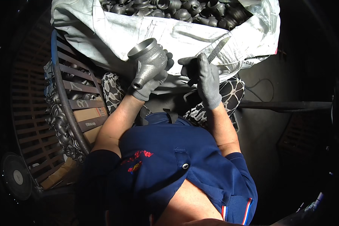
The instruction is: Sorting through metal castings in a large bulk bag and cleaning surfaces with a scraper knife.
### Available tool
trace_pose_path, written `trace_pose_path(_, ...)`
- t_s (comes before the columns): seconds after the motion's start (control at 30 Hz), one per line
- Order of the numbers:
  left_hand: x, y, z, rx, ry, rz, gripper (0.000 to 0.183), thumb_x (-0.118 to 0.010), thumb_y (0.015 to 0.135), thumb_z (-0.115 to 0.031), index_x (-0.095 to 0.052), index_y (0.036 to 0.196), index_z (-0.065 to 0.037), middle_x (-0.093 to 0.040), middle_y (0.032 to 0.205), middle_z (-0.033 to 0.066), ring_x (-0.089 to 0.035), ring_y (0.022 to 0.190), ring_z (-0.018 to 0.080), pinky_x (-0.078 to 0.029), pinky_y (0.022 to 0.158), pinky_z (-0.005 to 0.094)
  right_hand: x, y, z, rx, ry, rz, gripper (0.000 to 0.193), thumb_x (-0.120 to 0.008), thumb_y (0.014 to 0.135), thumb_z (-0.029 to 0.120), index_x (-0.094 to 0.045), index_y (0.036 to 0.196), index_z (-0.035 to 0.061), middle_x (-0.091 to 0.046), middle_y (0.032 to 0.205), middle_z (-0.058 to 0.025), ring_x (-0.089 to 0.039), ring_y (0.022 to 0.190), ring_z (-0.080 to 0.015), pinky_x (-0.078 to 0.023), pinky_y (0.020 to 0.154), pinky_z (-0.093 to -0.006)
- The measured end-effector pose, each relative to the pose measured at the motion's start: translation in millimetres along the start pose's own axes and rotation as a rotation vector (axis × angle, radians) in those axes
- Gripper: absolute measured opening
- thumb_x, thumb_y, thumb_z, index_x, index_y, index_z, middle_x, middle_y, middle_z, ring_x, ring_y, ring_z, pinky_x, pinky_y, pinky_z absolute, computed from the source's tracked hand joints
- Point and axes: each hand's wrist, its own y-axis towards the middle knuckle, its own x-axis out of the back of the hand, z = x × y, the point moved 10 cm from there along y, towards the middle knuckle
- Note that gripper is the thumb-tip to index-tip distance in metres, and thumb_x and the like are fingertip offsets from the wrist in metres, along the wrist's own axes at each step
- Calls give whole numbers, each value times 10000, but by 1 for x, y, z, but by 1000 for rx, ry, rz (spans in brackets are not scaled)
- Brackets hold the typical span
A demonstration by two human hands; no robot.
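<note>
My left hand [151,86], in a grey glove, grips a grey cast metal pipe fitting [151,62] from below and its right side. The fitting is tilted, its wide round mouth facing up and left and its narrow end pointing down toward my wrist. To the right, my gloved right hand [209,83] is closed around a flat metal file [219,49]. The file's far end slants up and right above the fingers; its lower end is partly hidden by the hand. A gap separates the file from the fitting.
Ahead, a large white woven sack [158,32] holds many similar metal castings [182,15]. At left stands a slatted metal cart [60,81] with more castings and cardboard, and a wheel [17,177]. A dark bar [286,106] and a thin cable [269,84] lie at right.
</note>
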Motion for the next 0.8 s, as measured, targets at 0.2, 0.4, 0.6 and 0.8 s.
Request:
trace_pose_path(0.2, 1, -5, -1, -113, 371, -76, 546, -534, 894, -441, -469, 1233, -18, -554, 1140, 197, -609, 970, 306, -595, 653, 371, 1, 9, 25, 153, 237, -92, 267, -571, 916, 154, -614, 1107, -27, -647, 804, -42, -532, 634, -54, -413, 540, -196)
trace_pose_path(0.4, 4, -10, 12, -51, 242, -71, 658, -549, 859, -520, -429, 1263, -15, -548, 1123, 161, -579, 1020, 289, -550, 828, 396, -6, 12, 38, 292, 176, -132, 246, -610, 882, 99, -625, 1091, -29, -671, 910, -78, -599, 795, -100, -488, 734, -223)
trace_pose_path(0.6, 1, -7, 17, 3, 122, 56, 473, -454, 940, -410, -453, 1221, -30, -537, 1117, 127, -552, 1039, 252, -490, 904, 348, -13, 4, 27, 341, 148, -120, 189, -582, 885, 51, -653, 1049, -11, -672, 921, -56, -604, 810, -94, -493, 745, -233)
trace_pose_path(0.8, 36, -5, -15, -205, 605, -228, 364, -417, 970, -311, -466, 1207, -38, -539, 1120, 112, -550, 1042, 211, -489, 899, 315, -18, -5, 11, 270, 54, -40, 210, -575, 893, 55, -638, 1081, -14, -668, 888, -45, -596, 791, -69, -488, 710, -229)
